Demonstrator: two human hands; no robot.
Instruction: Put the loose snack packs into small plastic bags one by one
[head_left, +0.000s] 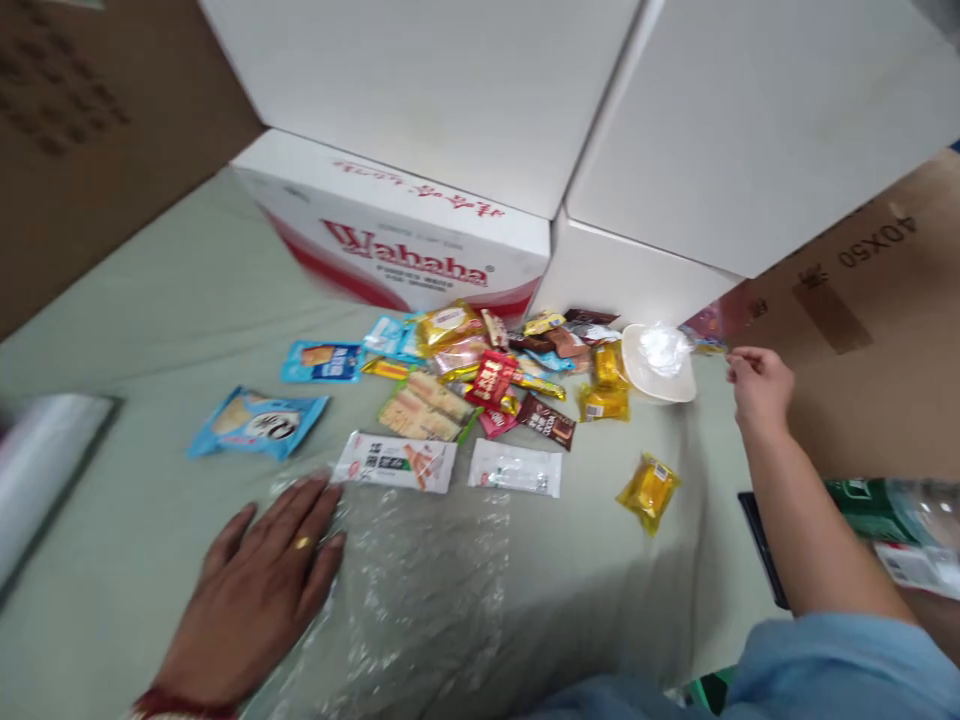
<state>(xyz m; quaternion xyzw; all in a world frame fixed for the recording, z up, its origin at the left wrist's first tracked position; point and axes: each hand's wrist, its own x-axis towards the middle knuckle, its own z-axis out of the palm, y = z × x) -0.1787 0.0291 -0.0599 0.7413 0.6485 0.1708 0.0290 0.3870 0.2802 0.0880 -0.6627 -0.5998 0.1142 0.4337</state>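
My left hand [259,585] lies flat, palm down, with a ring on one finger. It rests at the left edge of a clear plastic bag [424,590] spread on the cloth. Just beyond its fingertips is a white snack packet [397,463]. At the right, my right hand [761,388] is closed in a pinch; whatever may be between the fingertips is too small to make out. Beside it stands a white dish [652,385] with crumpled clear plastic [666,348] in it. A yellow-wrapped snack [651,492] lies alone nearer me.
A pile of wrapped snacks [491,378] lies before a white Wahaha carton [405,250]. Blue packets [259,422] are to its left. Brown cardboard [847,350] walls the right side, near a plastic bottle [892,512]. A pale roll [52,470] is at far left.
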